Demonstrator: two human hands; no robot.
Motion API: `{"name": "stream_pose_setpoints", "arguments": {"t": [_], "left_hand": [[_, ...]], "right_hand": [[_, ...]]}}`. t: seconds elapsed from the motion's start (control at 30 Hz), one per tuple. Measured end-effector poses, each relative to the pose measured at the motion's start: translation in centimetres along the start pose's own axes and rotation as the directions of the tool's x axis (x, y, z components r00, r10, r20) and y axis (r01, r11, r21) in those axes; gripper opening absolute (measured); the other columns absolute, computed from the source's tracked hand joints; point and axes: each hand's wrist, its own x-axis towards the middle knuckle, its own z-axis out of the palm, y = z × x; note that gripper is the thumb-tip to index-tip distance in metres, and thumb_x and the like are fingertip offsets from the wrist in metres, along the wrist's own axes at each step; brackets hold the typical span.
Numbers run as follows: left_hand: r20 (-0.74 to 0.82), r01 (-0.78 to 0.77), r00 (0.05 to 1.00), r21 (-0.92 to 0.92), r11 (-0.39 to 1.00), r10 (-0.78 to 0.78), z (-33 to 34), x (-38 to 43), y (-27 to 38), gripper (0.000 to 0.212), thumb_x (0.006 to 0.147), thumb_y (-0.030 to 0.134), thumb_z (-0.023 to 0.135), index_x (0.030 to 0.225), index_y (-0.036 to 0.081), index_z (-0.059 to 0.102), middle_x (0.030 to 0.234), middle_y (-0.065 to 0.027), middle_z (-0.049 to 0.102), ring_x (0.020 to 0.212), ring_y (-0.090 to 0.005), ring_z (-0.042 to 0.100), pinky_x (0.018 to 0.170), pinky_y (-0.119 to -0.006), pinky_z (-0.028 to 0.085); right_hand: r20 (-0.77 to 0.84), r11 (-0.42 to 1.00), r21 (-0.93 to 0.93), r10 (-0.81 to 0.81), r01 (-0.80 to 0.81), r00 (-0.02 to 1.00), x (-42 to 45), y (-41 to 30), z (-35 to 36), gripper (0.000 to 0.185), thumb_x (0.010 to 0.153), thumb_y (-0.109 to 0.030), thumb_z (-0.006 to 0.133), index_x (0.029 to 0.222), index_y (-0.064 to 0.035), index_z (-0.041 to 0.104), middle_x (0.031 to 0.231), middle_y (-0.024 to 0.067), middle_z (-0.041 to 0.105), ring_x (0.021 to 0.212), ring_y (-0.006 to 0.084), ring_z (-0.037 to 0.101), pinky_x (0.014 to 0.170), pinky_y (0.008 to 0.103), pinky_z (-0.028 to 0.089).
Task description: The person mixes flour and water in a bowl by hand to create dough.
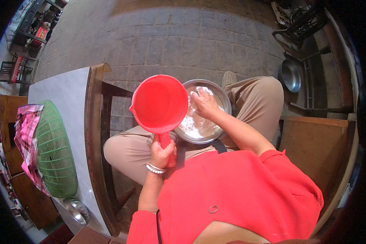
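My left hand point(162, 152) is closed around the handle of a red plastic dipper point(160, 103), which is held up over my left knee beside a metal basin. The dipper's round bowl faces the camera, and its small spout points left. Between my knees sits the round metal basin point(227, 100) with white flour-like powder point(192, 126) in it. My right hand point(205, 103) is in the basin, its bent fingertips coated in white and touching the powder. The dipper's edge overlaps the left side of the basin in view.
At left stands a table point(79, 88) with a green mesh food cover point(56, 152), a pink plaid cloth point(27, 131) and a shiny metal bowl point(76, 210). Another metal basin point(290, 75) lies at the right near a wooden cabinet point(314, 149). Stone paving point(177, 45) stretches ahead.
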Motion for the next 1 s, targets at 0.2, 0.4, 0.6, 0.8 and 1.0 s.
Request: {"name": "stream_pose_setpoints", "arguments": {"t": [0.2,0.4,0.6,0.8,1.0], "left_hand": [[0.023,-0.028,0.999,0.041,0.999,0.028,0.4,0.2,0.4,0.022,0.078,0.010,0.059,0.093,0.007,0.043,0.058,-0.0037,0.050,0.047,-0.0130,0.049,0.043,-0.025,0.042],[-0.040,-0.011,0.999,-0.018,1.000,0.011,0.6,-0.3,0.2,0.022,0.078,0.009,0.059,0.093,0.007,0.043,0.061,-0.0033,0.049,0.047,-0.0128,0.049,0.042,-0.025,0.042],[0.001,0.008,1.000,-0.020,1.000,-0.008,0.0,0.1,0.0,0.021,0.078,0.008,0.059,0.092,0.006,0.043,0.061,-0.0032,0.049,0.046,-0.0129,0.049,0.041,-0.025,0.042],[0.019,0.006,1.000,0.021,1.000,-0.006,0.3,0.2,0.0,0.019,0.078,0.007,0.058,0.091,0.006,0.043,0.062,-0.0034,0.049,0.046,-0.0131,0.050,0.042,-0.025,0.042],[0.057,0.044,0.997,0.026,0.999,-0.045,-0.7,0.2,-0.4,0.041,0.078,0.003,0.056,0.113,0.008,0.036,0.068,-0.0013,0.049,0.049,-0.0109,0.050,0.043,-0.025,0.043]], "right_hand": [[0.182,0.985,0.016,-0.172,0.172,0.968,0.1,-0.6,2.4,0.028,0.067,-0.024,0.061,0.091,-0.0093,0.058,0.089,0.0106,0.056,0.094,0.0290,0.053,0.082,0.0486,0.040],[0.394,0.970,-0.134,-0.136,0.203,0.909,-0.8,-0.8,1.4,0.014,0.068,-0.022,0.057,0.067,-0.0105,0.065,0.081,0.0078,0.057,0.089,0.0236,0.056,0.076,0.0463,0.044],[0.155,0.955,-0.059,-0.278,0.290,0.948,-1.2,-2.4,0.0,0.017,0.069,-0.020,0.057,0.081,-0.0107,0.064,0.086,0.0128,0.055,0.089,0.0254,0.056,0.064,0.0403,0.049],[0.195,0.939,0.098,-0.344,0.331,0.919,-2.7,-2.2,3.6,0.021,0.067,-0.020,0.057,0.085,-0.0143,0.064,0.099,0.0135,0.051,0.089,0.0264,0.055,0.062,0.0452,0.047],[0.173,0.987,-0.131,-0.067,0.091,0.983,-1.5,-1.3,3.9,0.013,0.066,-0.016,0.057,0.076,-0.0099,0.063,0.096,0.0126,0.051,0.087,0.0242,0.057,0.065,0.0435,0.047]]}}
